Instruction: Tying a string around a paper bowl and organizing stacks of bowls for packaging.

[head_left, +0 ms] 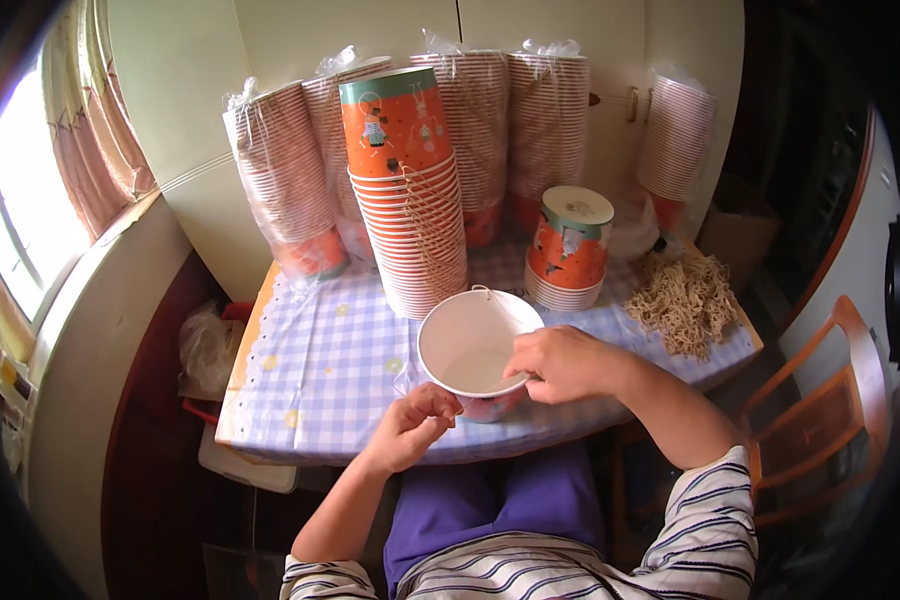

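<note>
An open paper bucket [457, 345], white inside with an orange printed outside, is tilted with its mouth toward me at the table's near edge. A short piece of cord shows at its far rim. My left hand [413, 425] is closed in a pinch just outside the near left rim; whatever its fingertips hold is too small to make out. Over the right rim, my right hand [565, 365] has its fingers curled together, the tips reaching inside the bucket. What lies between them is hidden.
Behind the bucket rises a tall stack of upside-down orange buckets [405, 230] with cords hanging down its side. A shorter stack [568, 250] stands right of it, near a pile of tan cords [685, 300]. Several bagged stacks [285, 180] line the back. A wooden chair [820, 410] is at right.
</note>
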Demonstrator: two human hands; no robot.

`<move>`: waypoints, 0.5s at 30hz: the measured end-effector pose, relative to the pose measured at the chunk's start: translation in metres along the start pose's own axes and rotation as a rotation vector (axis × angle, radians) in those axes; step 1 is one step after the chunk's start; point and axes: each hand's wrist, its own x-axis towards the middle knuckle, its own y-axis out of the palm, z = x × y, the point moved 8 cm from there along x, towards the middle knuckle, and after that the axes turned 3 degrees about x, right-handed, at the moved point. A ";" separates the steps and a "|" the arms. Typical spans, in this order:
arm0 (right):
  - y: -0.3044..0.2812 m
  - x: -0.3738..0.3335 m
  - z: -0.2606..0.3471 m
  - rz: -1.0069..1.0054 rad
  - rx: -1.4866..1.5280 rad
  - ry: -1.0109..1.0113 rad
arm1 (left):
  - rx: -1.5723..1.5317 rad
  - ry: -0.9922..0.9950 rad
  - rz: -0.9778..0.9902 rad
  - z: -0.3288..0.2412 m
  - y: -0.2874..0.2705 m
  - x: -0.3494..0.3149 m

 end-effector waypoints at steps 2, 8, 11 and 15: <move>-0.005 0.000 -0.004 -0.013 0.041 0.008 | 0.200 0.141 -0.069 -0.020 0.006 0.000; -0.025 0.005 0.003 0.016 0.311 0.030 | 0.227 0.282 -0.207 -0.042 0.008 -0.009; -0.031 0.010 0.004 -0.087 0.254 -0.025 | -0.180 0.177 -0.179 -0.029 0.001 -0.001; -0.027 0.014 0.008 -0.158 0.003 -0.003 | -0.440 0.117 -0.145 -0.026 0.005 0.007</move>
